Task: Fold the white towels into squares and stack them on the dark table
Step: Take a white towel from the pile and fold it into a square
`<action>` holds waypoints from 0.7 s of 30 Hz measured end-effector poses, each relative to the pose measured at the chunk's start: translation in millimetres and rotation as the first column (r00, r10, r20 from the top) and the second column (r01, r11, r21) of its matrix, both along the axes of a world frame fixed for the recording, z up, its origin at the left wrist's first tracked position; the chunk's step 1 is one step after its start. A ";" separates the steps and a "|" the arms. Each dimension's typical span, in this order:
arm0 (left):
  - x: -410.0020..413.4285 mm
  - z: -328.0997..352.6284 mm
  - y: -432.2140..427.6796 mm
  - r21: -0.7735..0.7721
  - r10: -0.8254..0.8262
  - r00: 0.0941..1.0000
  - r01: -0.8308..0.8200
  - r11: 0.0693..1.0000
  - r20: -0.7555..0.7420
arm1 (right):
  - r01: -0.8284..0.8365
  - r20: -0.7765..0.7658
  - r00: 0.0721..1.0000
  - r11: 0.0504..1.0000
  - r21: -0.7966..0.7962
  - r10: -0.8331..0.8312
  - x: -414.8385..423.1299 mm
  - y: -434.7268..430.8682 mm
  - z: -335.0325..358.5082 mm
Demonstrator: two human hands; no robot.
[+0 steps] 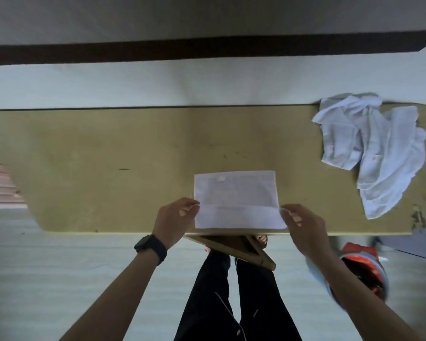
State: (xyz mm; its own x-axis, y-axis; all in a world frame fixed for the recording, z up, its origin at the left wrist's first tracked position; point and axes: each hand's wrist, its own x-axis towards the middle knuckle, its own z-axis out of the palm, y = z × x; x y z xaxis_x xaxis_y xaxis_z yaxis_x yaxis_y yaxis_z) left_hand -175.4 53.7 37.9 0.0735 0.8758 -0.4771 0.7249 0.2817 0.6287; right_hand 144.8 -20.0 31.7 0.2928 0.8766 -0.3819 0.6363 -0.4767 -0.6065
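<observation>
Both hands on folded towel

Your white towel lies flat near the table's front edge, folded into a rectangle with its near strip doubled over. The unfolded towels sit crumpled in a heap at the table's far right end.

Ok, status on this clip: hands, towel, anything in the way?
Left hand and right hand each pinching a side edge of the towel. Towel flat on table, folded to a rectangle. Unfolded pile far right, nothing blocking.
</observation>
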 end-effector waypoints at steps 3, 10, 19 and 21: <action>7.2 -10.6 32.8 -0.030 0.162 0.983 -0.161 0.987 0.081 | 0.199 -0.101 0.975 0.980 0.020 -0.196 -3.1 44.2 -6.8; 15.6 -47.7 70.1 -0.026 0.226 0.972 -0.224 0.974 0.058 | 0.317 -0.105 0.942 0.948 -0.027 -0.318 -9.9 96.7 -41.7; 17.7 -59.9 75.5 0.017 0.207 0.977 -0.206 0.978 -0.060 | 0.377 -0.054 0.925 0.926 -0.006 -0.376 -20.3 106.5 -47.8; 16.5 -59.2 73.6 0.023 0.184 0.980 -0.183 0.983 -0.081 | 0.370 -0.032 0.929 0.929 -0.007 -0.370 -20.4 109.8 -47.8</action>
